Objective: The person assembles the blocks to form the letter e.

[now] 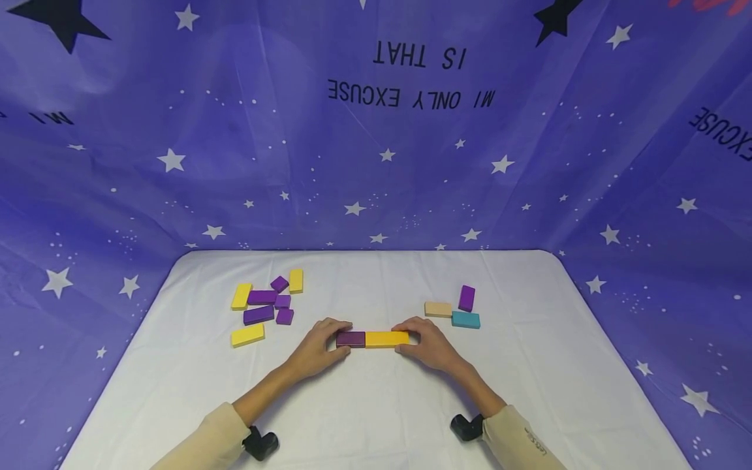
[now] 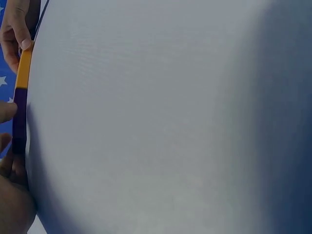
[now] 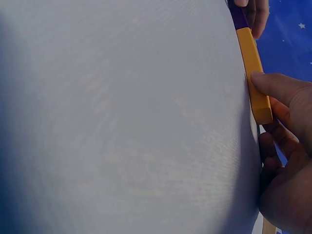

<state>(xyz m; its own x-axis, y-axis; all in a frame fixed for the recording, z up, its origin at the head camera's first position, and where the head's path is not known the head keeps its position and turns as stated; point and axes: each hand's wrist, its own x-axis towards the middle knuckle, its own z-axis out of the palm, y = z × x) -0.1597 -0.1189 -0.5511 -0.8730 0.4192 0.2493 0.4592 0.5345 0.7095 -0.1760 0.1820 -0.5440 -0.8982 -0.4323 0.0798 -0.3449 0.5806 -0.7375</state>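
A dark purple block and an orange-yellow block lie end to end in a row on the white table. My left hand pinches the purple block, thumb on the near side and fingers on the far side. At the row's other end, my right hand holds the yellow block the same way. In the right wrist view the thumb presses against the yellow block's side. The two blocks' ends appear to touch in the head view.
Several yellow and purple blocks lie loosely grouped at the left. To the right rest a tan block, a purple block and a teal block. A blue star-patterned cloth hangs behind the white table.
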